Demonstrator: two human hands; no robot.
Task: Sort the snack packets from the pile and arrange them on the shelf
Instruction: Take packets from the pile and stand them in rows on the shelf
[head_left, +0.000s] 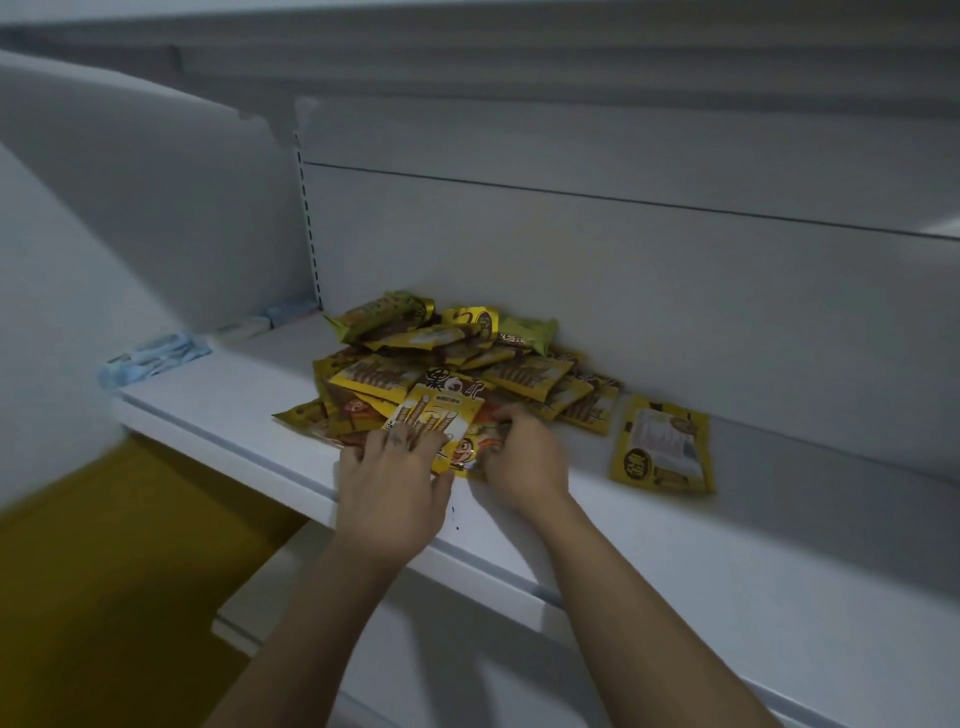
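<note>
So the pile (467, 364) of yellow snack packets is heaped against the back wall of the shelf (208, 395); one packet (662, 447) is already laid flat just right of the pile; the front packet (441, 415) at the pile's near edge is being worked on. The left hand (389, 483) is spread flat on it, fingers straight; the right hand (524, 457) is curled round its right edge. Its long axis seems pointed back into the pile, so probably a pull toward the laid-out packet is needed; the right hand is nearer.
</note>
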